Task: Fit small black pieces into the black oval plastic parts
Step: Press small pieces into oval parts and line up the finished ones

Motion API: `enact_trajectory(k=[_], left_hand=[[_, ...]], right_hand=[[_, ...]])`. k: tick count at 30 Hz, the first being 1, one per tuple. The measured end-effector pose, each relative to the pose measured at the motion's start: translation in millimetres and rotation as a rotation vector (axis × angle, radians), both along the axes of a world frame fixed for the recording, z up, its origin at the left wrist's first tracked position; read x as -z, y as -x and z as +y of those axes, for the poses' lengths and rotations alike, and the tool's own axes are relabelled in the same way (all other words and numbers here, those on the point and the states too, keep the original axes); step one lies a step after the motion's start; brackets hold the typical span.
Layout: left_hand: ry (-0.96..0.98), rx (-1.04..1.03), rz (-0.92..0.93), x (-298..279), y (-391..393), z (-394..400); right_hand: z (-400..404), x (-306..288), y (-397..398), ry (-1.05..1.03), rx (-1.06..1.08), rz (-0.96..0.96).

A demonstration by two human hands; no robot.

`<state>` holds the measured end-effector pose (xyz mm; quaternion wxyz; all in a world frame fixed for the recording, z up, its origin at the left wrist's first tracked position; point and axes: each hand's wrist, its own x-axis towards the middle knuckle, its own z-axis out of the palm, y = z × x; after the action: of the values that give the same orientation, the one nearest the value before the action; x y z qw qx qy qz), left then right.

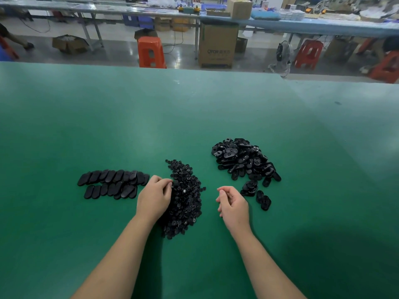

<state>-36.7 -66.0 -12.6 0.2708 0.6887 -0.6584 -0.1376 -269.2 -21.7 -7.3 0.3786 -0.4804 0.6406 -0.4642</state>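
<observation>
A heap of small black pieces (186, 197) lies in the middle of the green table (194, 117). My left hand (154, 196) rests at the heap's left edge with fingers curled, fingertips touching the pieces; whether it holds one is hidden. To the right lies a loose pile of black oval parts (244, 160), hollow sides mostly up. My right hand (232, 202) hovers between heap and pile, fingers loosely curled, nothing visible in it. Two neat rows of oval parts (112, 183), smooth sides up, lie to the left.
A few stray oval parts (264, 201) lie just right of my right hand. Beyond the table's far edge stand orange stools (151, 52), a cardboard box (217, 44) and long benches with clutter.
</observation>
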Motion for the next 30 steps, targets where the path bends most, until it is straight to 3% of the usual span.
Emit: enact_trajectory(k=[7, 12, 14, 18, 22, 30], left_hand=[[0.073, 0.010, 0.045, 7.5, -2.6, 6.3], [0.086, 0.014, 0.083, 7.0, -4.1, 5.5], [0.093, 0.009, 0.098, 7.8, -4.5, 4.7], [0.085, 0.005, 0.089, 10.5, -5.1, 3.7], [0.076, 0.006, 0.065, 10.6, -4.4, 4.0], [0.041, 0.012, 0.067, 10.2, -4.9, 4.0]], right_hand=[[-2.1, -0.5, 1.2, -0.033, -0.031, 0.002], [-7.7, -8.0, 17.8, -0.142, -0.142, -0.104], [-9.5, -9.8, 30.9, -0.130, -0.108, 0.012], [-20.5, -17.6, 65.2, -0.071, 0.008, 0.508], [-31.4, -21.0, 93.4, -0.238, -0.108, 0.887], [-40.6, -29.1, 104.7, -0.266, -0.141, 0.954]])
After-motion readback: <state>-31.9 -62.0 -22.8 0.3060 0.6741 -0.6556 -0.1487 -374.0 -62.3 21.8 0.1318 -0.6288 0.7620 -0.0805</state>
